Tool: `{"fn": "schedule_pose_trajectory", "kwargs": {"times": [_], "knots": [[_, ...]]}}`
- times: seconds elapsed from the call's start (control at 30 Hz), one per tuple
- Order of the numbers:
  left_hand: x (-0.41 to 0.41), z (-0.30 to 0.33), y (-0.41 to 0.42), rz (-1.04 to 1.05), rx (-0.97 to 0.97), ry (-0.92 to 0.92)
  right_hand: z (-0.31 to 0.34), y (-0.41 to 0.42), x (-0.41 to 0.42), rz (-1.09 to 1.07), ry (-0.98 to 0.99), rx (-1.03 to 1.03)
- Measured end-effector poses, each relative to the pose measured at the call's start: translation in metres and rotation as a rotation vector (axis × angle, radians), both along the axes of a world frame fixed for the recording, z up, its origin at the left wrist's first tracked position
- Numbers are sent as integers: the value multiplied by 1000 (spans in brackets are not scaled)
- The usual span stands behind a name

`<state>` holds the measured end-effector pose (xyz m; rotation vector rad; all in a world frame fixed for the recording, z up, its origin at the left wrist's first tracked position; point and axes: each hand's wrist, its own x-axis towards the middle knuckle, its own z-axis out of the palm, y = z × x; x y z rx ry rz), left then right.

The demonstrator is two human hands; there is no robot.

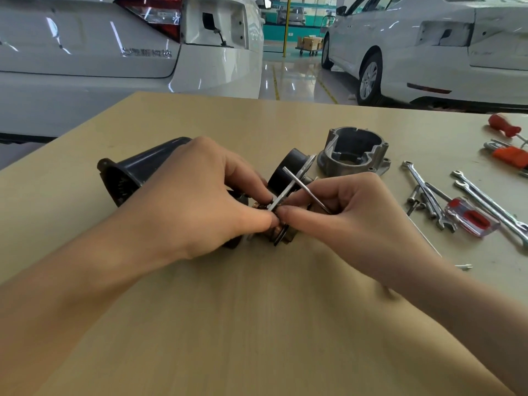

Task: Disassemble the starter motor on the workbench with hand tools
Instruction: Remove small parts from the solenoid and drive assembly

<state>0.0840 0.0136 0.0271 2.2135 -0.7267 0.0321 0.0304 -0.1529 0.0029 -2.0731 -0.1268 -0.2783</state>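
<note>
Right at the frame's centre, the left hand (200,201) pinches the small brass-coloured part (278,230) of the starter motor on the workbench (271,324), while the right hand (351,207) grips a thin metal tool (297,181). Its shaft slants from upper left to lower right, crossing directly above the part, between both thumbs.

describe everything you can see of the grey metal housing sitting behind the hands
The grey metal housing looks like cast aluminium, dull and unpainted. It is a hollow, roughly round shell with its open mouth up and toward the camera, showing a dark inside. A flange with small bolt ears runs round its base, which rests on the workbench. Neither hand touches it; it stands apart, just right of a black cylindrical part.
</note>
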Motion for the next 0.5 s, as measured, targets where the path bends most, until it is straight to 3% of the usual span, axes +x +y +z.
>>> {"fn": "schedule_pose_trajectory", "kwargs": {"times": [0.13,0.27,0.5], "knots": [[1,-1,1,15,11,14,12,-20,-9,91,139,-100],[-1,-1,1,33,17,30,23,-32,-16,215,443,-175],[-3,1,1,19,31,60,22,-25,-15,84,398,-196]]}}
